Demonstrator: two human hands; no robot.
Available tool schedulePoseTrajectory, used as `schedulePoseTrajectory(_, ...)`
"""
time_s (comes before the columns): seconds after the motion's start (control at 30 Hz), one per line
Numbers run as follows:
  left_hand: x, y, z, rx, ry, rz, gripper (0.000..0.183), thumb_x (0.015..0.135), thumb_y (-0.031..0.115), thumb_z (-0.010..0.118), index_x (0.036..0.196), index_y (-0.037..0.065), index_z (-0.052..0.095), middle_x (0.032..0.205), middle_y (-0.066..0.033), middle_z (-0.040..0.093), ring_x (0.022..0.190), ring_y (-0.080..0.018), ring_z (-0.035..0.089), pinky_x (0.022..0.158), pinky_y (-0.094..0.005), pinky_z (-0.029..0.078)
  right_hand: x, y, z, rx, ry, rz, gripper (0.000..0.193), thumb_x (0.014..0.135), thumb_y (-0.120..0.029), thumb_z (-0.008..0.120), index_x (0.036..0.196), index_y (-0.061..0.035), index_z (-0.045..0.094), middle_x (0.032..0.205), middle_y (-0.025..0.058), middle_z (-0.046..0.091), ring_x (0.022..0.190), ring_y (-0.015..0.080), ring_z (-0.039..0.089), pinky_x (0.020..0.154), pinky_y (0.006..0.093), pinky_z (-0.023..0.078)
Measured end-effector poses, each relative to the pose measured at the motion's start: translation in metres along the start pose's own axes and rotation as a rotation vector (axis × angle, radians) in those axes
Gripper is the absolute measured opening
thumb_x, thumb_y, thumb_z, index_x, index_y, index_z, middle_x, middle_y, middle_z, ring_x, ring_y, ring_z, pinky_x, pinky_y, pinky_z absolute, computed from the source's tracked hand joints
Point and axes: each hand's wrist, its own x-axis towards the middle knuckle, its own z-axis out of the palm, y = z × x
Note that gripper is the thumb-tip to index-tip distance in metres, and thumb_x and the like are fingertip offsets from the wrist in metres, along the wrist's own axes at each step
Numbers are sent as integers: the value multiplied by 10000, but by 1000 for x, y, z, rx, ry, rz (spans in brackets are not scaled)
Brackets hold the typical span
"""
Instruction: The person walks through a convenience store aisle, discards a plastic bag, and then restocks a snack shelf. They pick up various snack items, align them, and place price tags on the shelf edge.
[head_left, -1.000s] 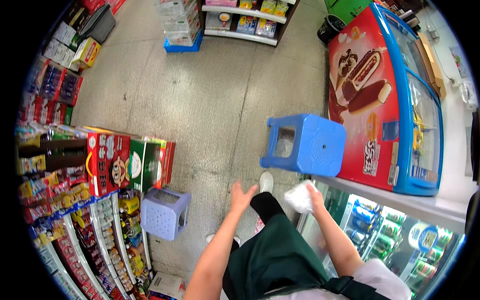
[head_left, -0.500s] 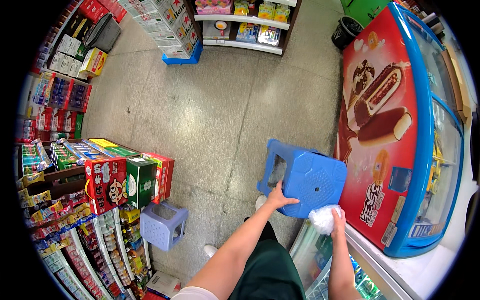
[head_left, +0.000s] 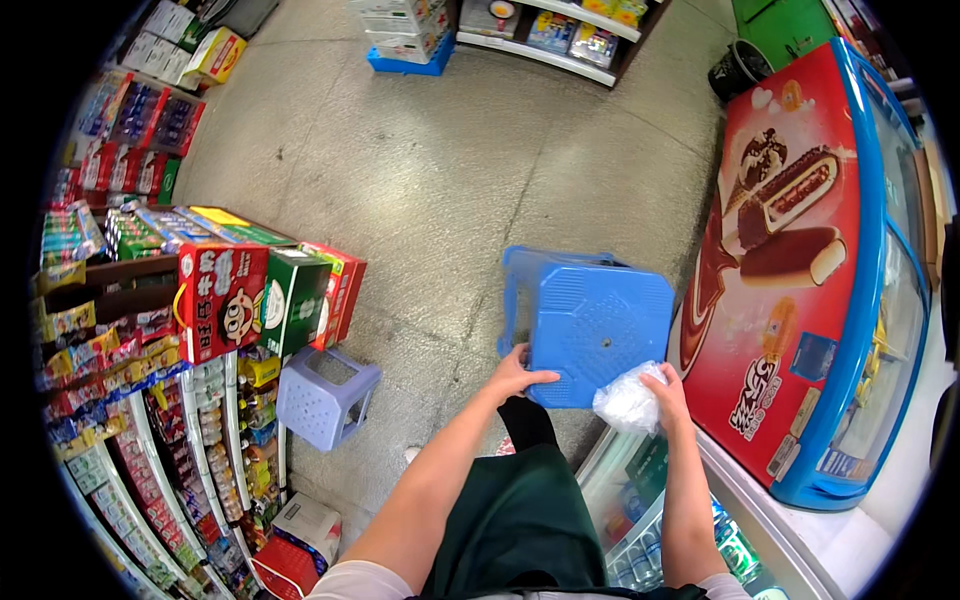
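A blue plastic stool [head_left: 610,315] is in front of me, its seat facing up toward me and its legs partly hidden beneath. My left hand [head_left: 520,378] grips the stool's near left edge, thumb over the seat and fingers curled around the side. Bunched white translucent plastic [head_left: 624,402], perhaps a bag, is in my right hand [head_left: 672,398]. That hand keeps the plastic against the near right corner of the seat. Whether the right fingers also touch the stool cannot be seen.
An ice cream freezer [head_left: 790,270] stands close on the right. Below it is a glass-fronted drinks cooler [head_left: 640,520]. A smaller pale purple stool [head_left: 322,405] stands left, beside snack shelves [head_left: 190,440] and gift boxes [head_left: 225,300]. A black bin [head_left: 738,70] is at the far right.
The view has shifted, and the blue stool is now farther left of the freezer. Its seat has turned a little. Both hands have kept their holds.
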Motion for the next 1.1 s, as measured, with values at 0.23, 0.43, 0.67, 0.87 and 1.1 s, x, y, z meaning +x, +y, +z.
schedulePoseTrajectory(0.23, -161, -68, -106, -280, 155, 12, 1143, 635, 374, 953, 1498, -23, 318, 1372, -214, 514, 1178, -327, 618, 793, -458, 620, -77, -19, 146, -207, -234, -32, 363, 737, -47, 867, 922, -96, 558, 924, 37, 672, 807, 132, 651, 734, 299, 541)
schedulePoseTrajectory(0.43, -351, -148, -144, -473, 298, -10, 1079, 680, 341, 937, 1489, -35, 331, 1345, -202, 558, 1173, -302, 618, 831, -438, 595, -204, 21, 246, -470, -366, -62, 431, 697, -73, 912, 885, -71, 525, 1026, 81, 667, 890, 162, 648, 773, 319, 549)
schedulePoseTrajectory(0.67, -588, -273, -124, -775, 523, -40, 1032, 693, 250, 931, 1499, -24, 348, 1398, -183, 546, 1247, -284, 574, 1018, -409, 495, -392, 26, 327, -799, -746, -72, 551, 669, -157, 958, 888, -30, 469, 1484, 300, 458, 1228, 265, 586, 1016, 396, 493)
schedulePoseTrajectory(0.87, -712, -389, -107, -1067, 811, -130, 852, 675, 181, 934, 1388, 0, 505, 1234, -115, 653, 1124, -228, 621, 965, -372, 503, -471, 121, 409, -994, -998, -147, 578, 653, -328, 959, 904, -27, 534, 1441, 255, 539, 1182, 233, 639, 973, 356, 520)
schedulePoseTrajectory(1.1, -746, -584, -182, -1092, 907, -170, 1169, 585, 398, 952, 1494, -30, 353, 1348, -238, 577, 1220, -352, 597, 905, -488, 560, -519, 293, 548, -1179, -1160, -349, 620, 641, -444, 933, 925, -29, 570, 1420, 219, 574, 1157, 312, 665, 953, 371, 520)
